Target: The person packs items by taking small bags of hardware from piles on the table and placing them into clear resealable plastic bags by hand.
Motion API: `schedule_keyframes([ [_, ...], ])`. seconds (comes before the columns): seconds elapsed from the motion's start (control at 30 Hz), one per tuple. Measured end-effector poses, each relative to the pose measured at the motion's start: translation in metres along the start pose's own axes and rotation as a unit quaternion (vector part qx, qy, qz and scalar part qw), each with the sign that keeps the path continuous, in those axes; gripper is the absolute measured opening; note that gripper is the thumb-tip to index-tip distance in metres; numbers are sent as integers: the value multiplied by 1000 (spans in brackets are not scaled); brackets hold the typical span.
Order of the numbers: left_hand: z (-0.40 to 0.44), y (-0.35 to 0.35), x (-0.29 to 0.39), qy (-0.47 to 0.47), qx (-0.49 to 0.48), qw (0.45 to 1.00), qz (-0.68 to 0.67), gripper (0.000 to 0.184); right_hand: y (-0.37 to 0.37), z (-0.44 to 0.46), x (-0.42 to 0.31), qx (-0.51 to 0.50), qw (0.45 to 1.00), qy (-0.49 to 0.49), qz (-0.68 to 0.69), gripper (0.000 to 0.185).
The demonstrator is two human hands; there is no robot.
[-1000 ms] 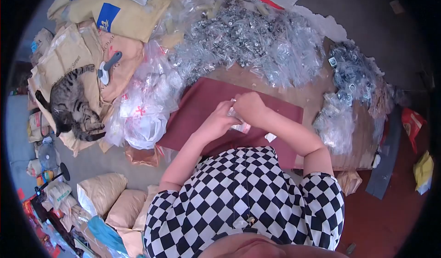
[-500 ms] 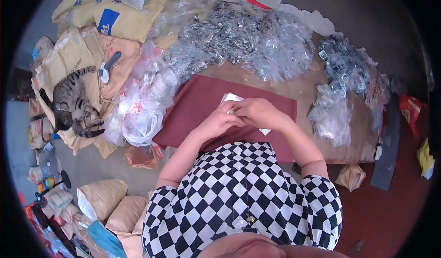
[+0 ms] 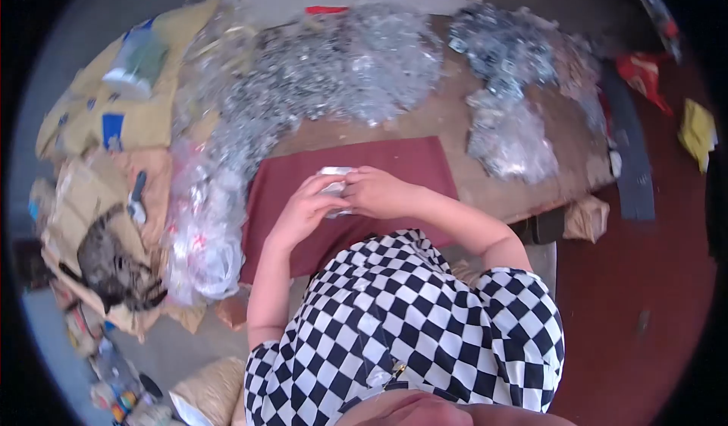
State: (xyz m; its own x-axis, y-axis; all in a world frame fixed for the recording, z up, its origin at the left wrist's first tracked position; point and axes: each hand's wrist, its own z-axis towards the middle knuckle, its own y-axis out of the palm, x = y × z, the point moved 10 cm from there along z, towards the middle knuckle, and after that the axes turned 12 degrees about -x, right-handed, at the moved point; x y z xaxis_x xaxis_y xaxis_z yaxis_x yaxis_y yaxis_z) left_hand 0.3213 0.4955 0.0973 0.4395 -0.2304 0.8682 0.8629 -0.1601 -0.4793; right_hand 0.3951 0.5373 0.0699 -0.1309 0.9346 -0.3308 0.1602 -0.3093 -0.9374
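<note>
Above a dark red cloth (image 3: pixel 409 160), my left hand (image 3: pixel 305 207) and my right hand (image 3: pixel 377 193) meet with fingers curled round a small, shiny, clear-and-white plastic packet (image 3: pixel 335 172). Its upper edge shows beyond the fingertips and a lower bit shows beneath them; the contents cannot be made out. My left fingers grip it from the left, and my right fingers press on it from the right. Past the cloth lies a long heap of small clear plastic packets (image 3: pixel 318 66), blurred, with dark and metallic bits in them.
Another heap of packets (image 3: pixel 504 54) lies to the right, with clear bags (image 3: pixel 512 141) below it. White plastic bags (image 3: pixel 205 236) bunch left of the cloth. A tabby cat (image 3: pixel 114 259) lies on brown paper sacks at the left, near a grey-handled scoop (image 3: pixel 137 198).
The whole view has turned, so the table and heaps sit further left and tilted. Both hands stay together on the packet, which shows more between the fingers now.
</note>
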Motion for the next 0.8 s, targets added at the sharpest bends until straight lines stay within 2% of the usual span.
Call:
schedule_keyframes([
  [0.03, 3, 3, -7, -14, -12, 1000, 2, 26, 0, -2, -5, 1, 999, -26, -44, 12],
  [0.07, 6, 4, -15, -31, -20, 999, 6, 26, -3, -8, 1, 3, 999, -10, -48, 12],
  [0.13, 13, 6, -19, -24, -28, 999, 20, 25, -6, -13, 5, -96, 995, 14, 19, 12],
  [0.17, 17, 1, -16, -17, -11, 999, 36, 24, -29, -22, 10, -35, 996, 23, 77, 12],
  [0.2, 19, -3, -13, -13, 9, 999, 51, 23, -26, -26, 12, -35, 996, 25, 79, 12],
  [0.23, 24, -2, -12, -14, 7, 999, 49, 23, -33, -33, 17, 36, 993, 36, 107, 12],
  [0.3, 38, 0, 0, 28, -5, 998, 60, 21, -30, -43, 22, 107, 983, 51, 138, 13],
  [0.33, 45, -1, -1, 29, -7, 998, 59, 21, -17, -40, 21, 77, 988, 40, 127, 14],
  [0.4, 60, 18, -4, 21, -110, 976, 187, 20, -1, -40, 27, 45, 992, 28, 115, 16],
  [0.47, 73, 20, -7, 10, -120, 971, 207, 19, 29, -40, 40, -63, 994, 76, 53, 17],
  [0.53, 85, 24, -16, -7, -129, 965, 228, 18, 21, -49, 53, -35, 993, 93, 59, 17],
  [0.6, 88, 0, -11, 44, 34, 972, 228, 23, 1, -68, 75, 20, 991, 128, 22, 15],
  [0.63, 89, 1, -8, 37, 37, 972, 229, 23, -11, -83, 86, 46, 988, 144, -16, 13],
  [0.67, 83, -21, -13, -30, 145, 975, 167, 25, -22, -101, 106, 82, 973, 214, -23, 10],
  [0.7, 69, -40, -23, -95, 250, 958, 102, 27, -36, -132, 126, 186, 949, 251, 37, 16],
  [0.73, 58, -39, -38, -100, 254, 957, 103, 27, -41, -151, 143, 118, 941, 312, 52, 20],
  [0.77, 49, -23, -76, -153, 172, 964, 132, 37, -46, -179, 162, 194, 926, 316, 67, 17],
  [0.8, 39, -1, -107, -204, 89, 962, 157, 49, -45, -206, 185, 210, 902, 356, 124, 16],
])
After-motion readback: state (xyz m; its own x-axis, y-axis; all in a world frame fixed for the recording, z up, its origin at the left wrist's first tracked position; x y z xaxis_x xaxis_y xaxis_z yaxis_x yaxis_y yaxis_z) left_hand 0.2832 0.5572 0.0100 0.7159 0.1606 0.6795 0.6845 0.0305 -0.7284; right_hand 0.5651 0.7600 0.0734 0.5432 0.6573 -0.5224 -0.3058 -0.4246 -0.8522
